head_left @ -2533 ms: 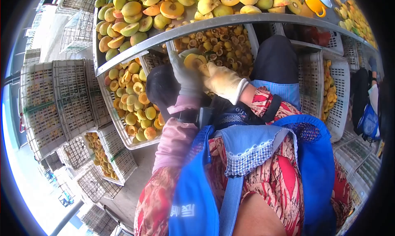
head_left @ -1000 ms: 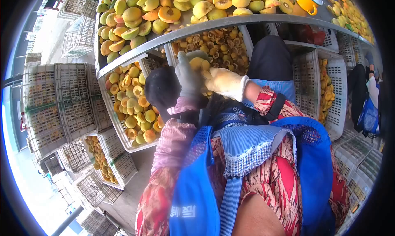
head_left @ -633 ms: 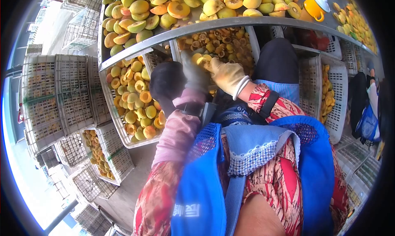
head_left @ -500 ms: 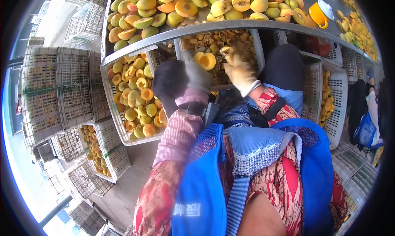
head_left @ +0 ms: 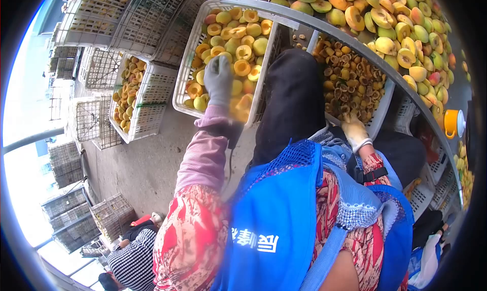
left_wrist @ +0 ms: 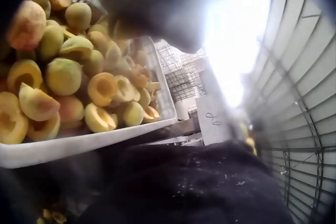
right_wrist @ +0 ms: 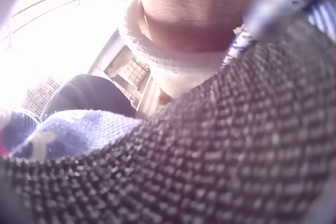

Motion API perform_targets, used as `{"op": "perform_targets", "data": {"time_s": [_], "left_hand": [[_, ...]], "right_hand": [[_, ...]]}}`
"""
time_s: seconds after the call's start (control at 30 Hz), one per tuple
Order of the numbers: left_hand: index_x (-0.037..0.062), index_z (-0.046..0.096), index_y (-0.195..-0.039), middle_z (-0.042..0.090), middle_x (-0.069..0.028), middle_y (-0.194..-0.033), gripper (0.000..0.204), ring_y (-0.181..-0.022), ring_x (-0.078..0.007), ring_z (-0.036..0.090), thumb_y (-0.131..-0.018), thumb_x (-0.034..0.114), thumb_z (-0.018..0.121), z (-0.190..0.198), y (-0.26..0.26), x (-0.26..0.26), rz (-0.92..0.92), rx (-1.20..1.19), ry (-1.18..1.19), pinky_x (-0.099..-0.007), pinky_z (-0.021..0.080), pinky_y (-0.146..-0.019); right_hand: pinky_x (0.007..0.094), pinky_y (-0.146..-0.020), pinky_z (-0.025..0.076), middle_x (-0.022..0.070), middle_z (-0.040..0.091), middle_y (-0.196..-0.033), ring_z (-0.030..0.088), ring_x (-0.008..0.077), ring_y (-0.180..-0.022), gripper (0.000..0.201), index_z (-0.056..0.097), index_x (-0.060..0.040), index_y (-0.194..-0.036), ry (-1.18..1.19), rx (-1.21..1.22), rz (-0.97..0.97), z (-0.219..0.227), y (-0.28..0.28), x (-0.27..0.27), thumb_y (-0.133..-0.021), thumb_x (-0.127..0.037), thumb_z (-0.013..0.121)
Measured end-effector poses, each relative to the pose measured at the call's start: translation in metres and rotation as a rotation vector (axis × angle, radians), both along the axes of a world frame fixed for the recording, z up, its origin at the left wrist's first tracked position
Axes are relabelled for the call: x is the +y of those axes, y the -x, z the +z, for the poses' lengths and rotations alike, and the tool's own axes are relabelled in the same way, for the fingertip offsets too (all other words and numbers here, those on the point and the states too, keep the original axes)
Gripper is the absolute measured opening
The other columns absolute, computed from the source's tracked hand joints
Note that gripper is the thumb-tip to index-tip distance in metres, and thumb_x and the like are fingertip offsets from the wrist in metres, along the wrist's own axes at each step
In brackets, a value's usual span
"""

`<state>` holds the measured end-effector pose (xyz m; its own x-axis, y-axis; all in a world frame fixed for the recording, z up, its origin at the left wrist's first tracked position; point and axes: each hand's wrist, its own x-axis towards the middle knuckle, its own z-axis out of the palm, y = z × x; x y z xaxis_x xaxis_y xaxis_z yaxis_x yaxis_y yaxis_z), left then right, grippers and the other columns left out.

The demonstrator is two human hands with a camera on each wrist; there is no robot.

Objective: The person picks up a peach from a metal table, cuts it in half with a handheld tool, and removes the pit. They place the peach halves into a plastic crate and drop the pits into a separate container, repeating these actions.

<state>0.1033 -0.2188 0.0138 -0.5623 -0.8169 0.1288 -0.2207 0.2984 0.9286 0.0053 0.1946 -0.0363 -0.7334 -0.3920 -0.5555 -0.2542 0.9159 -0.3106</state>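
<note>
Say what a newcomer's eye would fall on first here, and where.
Probably the bright blue garment with white lettering, lower centre in the head view. Next, the yellow-green fruit heaped on the metal-rimmed table, upper right, and the orange white-topped mug, far right. Then the grey-gloved left hand over a white plastic crate.

Ahead and to your right ran the tabletop [head_left: 357, 44], with a fruit heap [head_left: 406, 57] on it and a mug [head_left: 450, 123] to the heap's right. The scrap crate [head_left: 383, 108] sat below its near edge. Your left knee [head_left: 294, 83] lay between that and the halves crate [head_left: 186, 62] on your left; farther left stood another fruit crate [head_left: 152, 100], with stacked crates [head_left: 147, 22] beyond it.
</note>
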Motion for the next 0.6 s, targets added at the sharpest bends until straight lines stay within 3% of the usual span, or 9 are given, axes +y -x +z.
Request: {"op": "perform_targets", "data": {"time_s": [0.03, 0.1, 0.17, 0.23, 0.27, 0.3, 0.37, 0.5, 0.6], "left_hand": [[-0.0028, 0.062, -0.109, 0.063, -0.0185, -0.110, 0.036, -0.102, -0.0328, 0.059, -0.093, 0.029, 0.057, -0.023, -0.018, -0.011, 0.082, -0.200, 0.174, -0.0389, 0.046, -0.091], [-0.0021, 0.061, -0.109, 0.050, -0.0256, -0.125, 0.045, -0.117, -0.0391, 0.046, -0.090, 0.038, 0.058, -0.057, -0.034, 0.005, 0.064, -0.222, 0.429, -0.0460, 0.037, -0.101], [0.0057, 0.062, -0.117, 0.039, -0.0293, -0.136, 0.043, -0.126, -0.0440, 0.036, -0.088, 0.037, 0.059, -0.104, -0.045, 0.013, -0.316, -0.361, 0.282, -0.0471, 0.029, -0.107], [0.0170, 0.062, -0.121, 0.038, -0.0283, -0.138, 0.041, -0.129, -0.0456, 0.033, -0.086, 0.037, 0.059, -0.115, -0.046, 0.035, -0.438, -0.711, 0.450, -0.0474, 0.027, -0.109], [0.0228, 0.064, -0.117, 0.046, -0.0258, -0.133, 0.036, -0.127, -0.0435, 0.038, -0.085, 0.038, 0.058, -0.116, -0.036, 0.029, -0.385, -0.623, 0.341, -0.0483, 0.031, -0.106], [0.0176, 0.063, -0.121, 0.055, -0.0214, -0.130, 0.038, -0.122, -0.0360, 0.050, -0.086, 0.032, 0.064, -0.111, -0.022, -0.005, -0.847, -0.702, 0.702, -0.0417, 0.040, -0.102], [0.0046, 0.066, -0.113, 0.067, -0.0149, -0.106, 0.030, -0.101, -0.0253, 0.063, -0.090, 0.023, 0.062, -0.077, 0.016, -0.001, -0.274, -0.643, 0.137, -0.0357, 0.049, -0.089], [0.0070, 0.068, -0.105, 0.067, -0.0136, -0.097, 0.027, -0.090, -0.0290, 0.065, -0.088, 0.027, 0.060, 0.044, 0.117, 0.028, -0.426, 0.073, 0.332, -0.0364, 0.049, -0.083], [0.0044, 0.068, -0.104, 0.067, -0.0130, -0.093, 0.031, -0.085, -0.0242, 0.066, -0.089, 0.031, 0.064, 0.114, 0.187, 0.087, -0.635, 0.046, 0.386, -0.0350, 0.051, -0.077]], "right_hand": [[0.0486, -0.092, 0.045, 0.0216, 0.056, -0.125, 0.056, 0.0424, -0.108, 0.043, 0.057, -0.0117, -0.122, 0.019, -0.005, -0.068, 0.003, -0.001, -0.002, -0.089, -0.038, 0.051], [0.0480, -0.092, 0.045, 0.0210, 0.055, -0.125, 0.057, 0.0430, -0.107, 0.044, 0.056, -0.0109, -0.123, 0.051, 0.076, -0.105, 0.002, 0.002, -0.008, -0.089, -0.038, 0.052], [0.0477, -0.092, 0.046, 0.0234, 0.055, -0.124, 0.057, 0.0441, -0.104, 0.042, 0.056, -0.0116, -0.123, -0.050, 0.036, 0.048, -0.016, 0.000, -0.003, -0.089, -0.035, 0.051], [0.0482, -0.091, 0.046, 0.0249, 0.054, -0.124, 0.058, 0.0444, -0.104, 0.042, 0.055, -0.0123, -0.125, -0.117, -0.046, 0.112, -0.023, -0.005, 0.001, -0.089, -0.033, 0.051], [0.0486, -0.091, 0.046, 0.0253, 0.055, -0.123, 0.058, 0.0439, -0.104, 0.042, 0.054, -0.0131, -0.126, -0.034, 0.028, 0.161, -0.014, -0.009, 0.003, -0.089, -0.033, 0.050], [0.0490, -0.091, 0.047, 0.0257, 0.056, -0.122, 0.058, 0.0434, -0.105, 0.043, 0.052, -0.0138, -0.128, 0.046, 0.121, 0.208, -0.006, -0.006, 0.002, -0.089, -0.032, 0.050], [0.0493, -0.089, 0.047, 0.0255, 0.058, -0.119, 0.062, 0.0415, -0.102, 0.046, 0.049, -0.0096, -0.130, -0.135, -0.138, -0.047, 0.026, 0.004, -0.019, -0.090, -0.033, 0.048], [0.0479, -0.092, 0.045, 0.0223, 0.061, -0.115, 0.059, 0.0407, -0.106, 0.040, 0.054, -0.0134, -0.127, -0.130, -0.187, -0.043, 0.021, 0.002, -0.024, -0.092, -0.030, 0.045], [0.0459, -0.093, 0.045, 0.0234, 0.061, -0.118, 0.057, 0.0396, -0.111, 0.046, 0.051, -0.0088, -0.127, -0.050, -0.185, 0.012, 0.022, -0.001, -0.023, -0.089, -0.034, 0.050]]}}
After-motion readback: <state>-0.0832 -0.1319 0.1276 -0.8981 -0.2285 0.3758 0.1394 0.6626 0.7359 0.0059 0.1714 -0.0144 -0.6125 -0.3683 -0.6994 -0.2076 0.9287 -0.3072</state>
